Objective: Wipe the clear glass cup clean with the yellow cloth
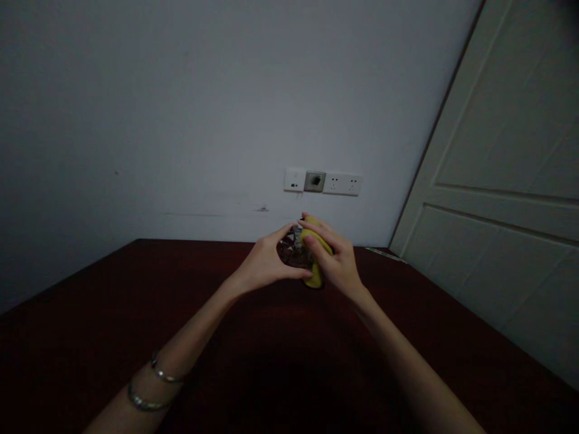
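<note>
Forearms (407, 361) cropped; hands (265, 260) obscure yellow item (315, 276), clear vessel (294, 248).

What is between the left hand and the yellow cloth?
Between the left hand and the yellow cloth, the head view shows a clear object, perhaps a glass.

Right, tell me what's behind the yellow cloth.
Left of the yellow cloth, part of a clear, glass-like object shows inside the curve of the left hand. Whatever lies directly behind the cloth and the right hand is covered.
</note>
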Demonstrator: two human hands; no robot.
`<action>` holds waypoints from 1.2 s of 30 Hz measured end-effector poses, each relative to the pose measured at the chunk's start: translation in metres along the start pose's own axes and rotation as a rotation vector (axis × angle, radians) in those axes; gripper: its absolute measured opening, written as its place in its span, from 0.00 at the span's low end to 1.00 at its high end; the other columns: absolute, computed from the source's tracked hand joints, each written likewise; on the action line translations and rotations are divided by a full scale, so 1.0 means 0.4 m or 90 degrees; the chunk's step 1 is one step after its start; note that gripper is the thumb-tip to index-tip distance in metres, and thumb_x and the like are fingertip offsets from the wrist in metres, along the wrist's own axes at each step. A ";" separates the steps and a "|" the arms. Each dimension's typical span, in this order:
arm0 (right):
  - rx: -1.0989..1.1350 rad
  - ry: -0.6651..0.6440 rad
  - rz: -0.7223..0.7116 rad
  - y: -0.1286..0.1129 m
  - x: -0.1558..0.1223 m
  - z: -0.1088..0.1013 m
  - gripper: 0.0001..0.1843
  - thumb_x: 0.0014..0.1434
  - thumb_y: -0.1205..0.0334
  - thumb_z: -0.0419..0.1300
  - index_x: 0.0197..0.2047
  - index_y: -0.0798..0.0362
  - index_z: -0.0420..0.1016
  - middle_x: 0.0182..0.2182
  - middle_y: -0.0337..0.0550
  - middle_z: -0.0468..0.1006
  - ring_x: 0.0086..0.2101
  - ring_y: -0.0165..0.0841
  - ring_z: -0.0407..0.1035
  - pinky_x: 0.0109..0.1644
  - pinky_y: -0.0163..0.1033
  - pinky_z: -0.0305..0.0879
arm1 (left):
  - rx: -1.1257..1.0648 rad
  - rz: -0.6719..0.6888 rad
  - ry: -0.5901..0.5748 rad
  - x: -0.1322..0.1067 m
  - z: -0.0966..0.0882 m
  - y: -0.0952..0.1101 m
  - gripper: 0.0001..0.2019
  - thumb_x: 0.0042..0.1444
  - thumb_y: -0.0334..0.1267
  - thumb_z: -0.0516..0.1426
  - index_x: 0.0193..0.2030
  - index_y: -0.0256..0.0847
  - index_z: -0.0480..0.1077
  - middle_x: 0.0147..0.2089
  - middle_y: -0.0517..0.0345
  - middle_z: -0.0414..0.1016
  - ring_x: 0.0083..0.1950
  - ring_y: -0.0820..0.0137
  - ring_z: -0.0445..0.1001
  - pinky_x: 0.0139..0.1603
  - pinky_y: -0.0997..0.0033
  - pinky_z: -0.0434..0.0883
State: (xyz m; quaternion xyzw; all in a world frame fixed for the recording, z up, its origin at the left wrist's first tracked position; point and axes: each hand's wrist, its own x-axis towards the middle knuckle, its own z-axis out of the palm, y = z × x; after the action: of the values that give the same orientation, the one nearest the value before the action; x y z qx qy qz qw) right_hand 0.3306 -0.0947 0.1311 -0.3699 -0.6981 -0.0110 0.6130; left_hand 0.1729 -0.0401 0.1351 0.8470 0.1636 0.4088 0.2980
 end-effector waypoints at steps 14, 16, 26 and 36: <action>0.066 0.034 0.064 0.018 0.006 0.006 0.14 0.60 0.56 0.57 0.48 0.45 0.77 0.53 0.44 0.75 0.54 0.37 0.68 0.61 0.52 0.61 | 0.031 0.010 -0.003 0.001 0.005 -0.004 0.42 0.37 0.41 0.68 0.61 0.39 0.60 0.57 0.47 0.71 0.55 0.58 0.70 0.57 0.56 0.66; 0.013 0.017 -0.011 0.009 -0.001 0.004 0.15 0.60 0.59 0.58 0.50 0.44 0.75 0.58 0.44 0.69 0.57 0.37 0.64 0.62 0.53 0.59 | 0.027 -0.009 -0.004 0.001 0.007 -0.003 0.38 0.39 0.41 0.68 0.59 0.40 0.62 0.52 0.50 0.74 0.49 0.60 0.73 0.51 0.58 0.69; 0.009 0.010 0.054 0.005 0.000 0.005 0.14 0.57 0.58 0.61 0.47 0.47 0.78 0.52 0.48 0.75 0.53 0.39 0.69 0.59 0.50 0.63 | 0.034 -0.027 -0.020 0.000 0.005 0.002 0.37 0.39 0.41 0.68 0.59 0.40 0.63 0.50 0.52 0.75 0.47 0.62 0.74 0.48 0.63 0.70; -0.008 -0.108 -0.045 -0.003 -0.007 0.004 0.18 0.55 0.62 0.63 0.50 0.43 0.76 0.58 0.45 0.69 0.56 0.39 0.66 0.61 0.50 0.60 | 0.144 -0.039 0.005 0.000 0.003 0.000 0.30 0.40 0.38 0.65 0.54 0.38 0.67 0.44 0.51 0.77 0.41 0.63 0.75 0.41 0.64 0.70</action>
State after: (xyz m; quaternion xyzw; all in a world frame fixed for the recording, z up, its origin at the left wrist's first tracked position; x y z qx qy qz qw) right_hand 0.3285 -0.0961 0.1287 -0.3486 -0.7599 -0.0058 0.5486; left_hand 0.1737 -0.0405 0.1345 0.8684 0.2356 0.3815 0.2121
